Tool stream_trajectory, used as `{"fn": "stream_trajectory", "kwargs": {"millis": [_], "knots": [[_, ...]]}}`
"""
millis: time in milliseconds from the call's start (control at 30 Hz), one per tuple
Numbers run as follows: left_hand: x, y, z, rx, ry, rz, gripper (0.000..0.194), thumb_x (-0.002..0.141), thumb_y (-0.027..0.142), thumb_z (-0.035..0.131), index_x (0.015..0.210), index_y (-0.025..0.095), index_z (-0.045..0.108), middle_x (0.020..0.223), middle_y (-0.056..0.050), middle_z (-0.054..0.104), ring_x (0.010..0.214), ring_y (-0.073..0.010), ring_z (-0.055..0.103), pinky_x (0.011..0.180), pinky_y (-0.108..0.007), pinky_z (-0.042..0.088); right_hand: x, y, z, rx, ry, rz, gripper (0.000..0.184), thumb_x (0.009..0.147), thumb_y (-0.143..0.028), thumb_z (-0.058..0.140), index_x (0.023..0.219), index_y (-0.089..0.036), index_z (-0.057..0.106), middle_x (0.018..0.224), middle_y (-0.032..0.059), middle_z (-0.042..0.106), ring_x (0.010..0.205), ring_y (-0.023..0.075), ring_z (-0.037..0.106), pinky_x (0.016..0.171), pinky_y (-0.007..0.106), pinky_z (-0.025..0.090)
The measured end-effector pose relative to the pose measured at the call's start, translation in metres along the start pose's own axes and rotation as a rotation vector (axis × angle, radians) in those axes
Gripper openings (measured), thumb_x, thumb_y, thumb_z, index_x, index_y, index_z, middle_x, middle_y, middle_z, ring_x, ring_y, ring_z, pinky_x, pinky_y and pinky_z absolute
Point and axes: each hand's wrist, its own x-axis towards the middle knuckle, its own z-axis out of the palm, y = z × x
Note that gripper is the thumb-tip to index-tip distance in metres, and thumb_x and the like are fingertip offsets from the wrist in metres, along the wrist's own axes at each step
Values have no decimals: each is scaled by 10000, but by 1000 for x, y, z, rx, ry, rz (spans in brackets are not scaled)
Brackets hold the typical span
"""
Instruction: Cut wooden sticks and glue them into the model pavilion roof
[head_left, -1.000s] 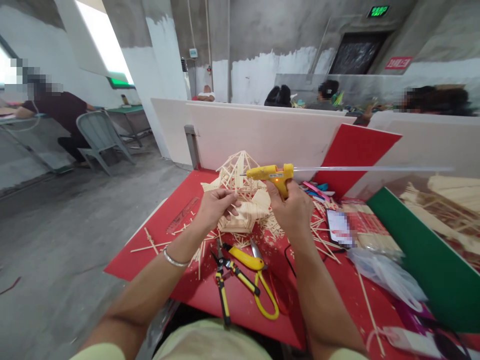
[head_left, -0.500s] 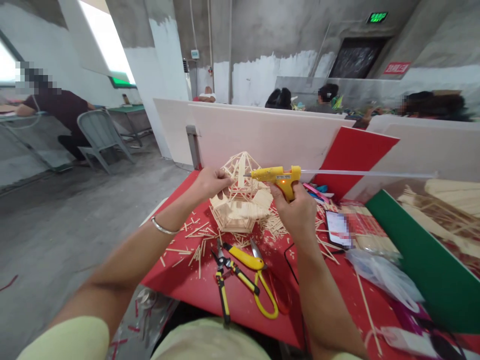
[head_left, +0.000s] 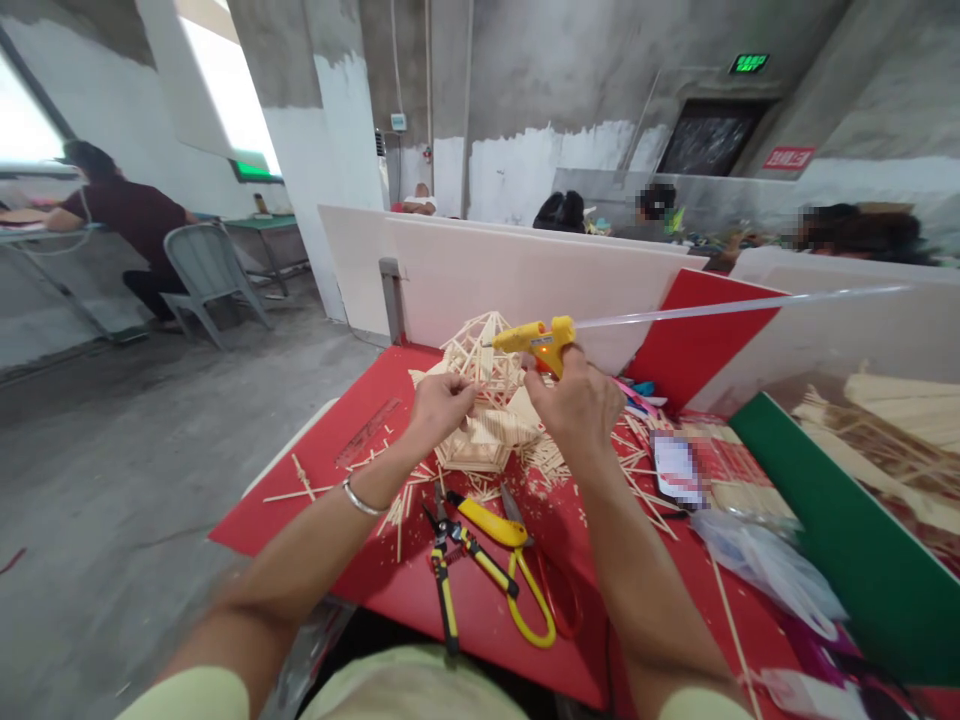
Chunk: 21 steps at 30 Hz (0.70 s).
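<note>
A yellow hot glue gun (head_left: 546,346) with a long clear glue stick out of its back is gripped in my right hand (head_left: 577,405). Its nozzle points left, over a small model of pale wooden sticks (head_left: 474,457) with a peaked open frame on top. My left hand (head_left: 442,408) is at the model's left side, below the nozzle, thumb and fingertips pinched together. What sits in that pinch is too small to name. Part of the model is hidden behind my left fingers.
Yellow-handled pliers (head_left: 446,580), scissors (head_left: 531,595) and a yellow-handled cutter (head_left: 487,518) lie on the red tabletop. Loose sticks (head_left: 544,460) are scattered around the model. To the right are a phone (head_left: 675,468), a plastic bag (head_left: 765,560) and a green board (head_left: 847,540). White panels (head_left: 540,265) stand behind.
My left hand has come down and slightly right, lower against the model. The glue gun has shifted left and tipped, its glue stick now slanting up to the right. The view has shifted slightly.
</note>
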Motion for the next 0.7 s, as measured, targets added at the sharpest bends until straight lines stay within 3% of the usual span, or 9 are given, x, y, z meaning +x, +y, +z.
{"fn": "stream_trajectory", "kwargs": {"millis": [267,467,700], "knots": [[3,0,1,-8,54,-17,262,825,397,608,723,164,671,544,0,658,363,-106,577,372,-181,389,-1,-2,0,-78,20,-49,338,885,-444,514,1045,-166,619,894,102,712,730,215,629,624,311,306],[1,3,-3,38,35,49,284,854,372,563,670,169,637,559,-1,661,379,-98,579,387,-182,390,5,-9,-5,-89,0,-126,311,904,-411,495,1051,-163,611,879,92,711,739,202,625,623,310,305],[2,4,-2,38,41,90,249,849,314,521,648,184,591,552,11,645,366,-97,550,383,-196,381,17,-17,-6,-127,69,-162,280,902,-364,487,1038,-164,628,910,85,698,695,169,577,579,304,257]]}}
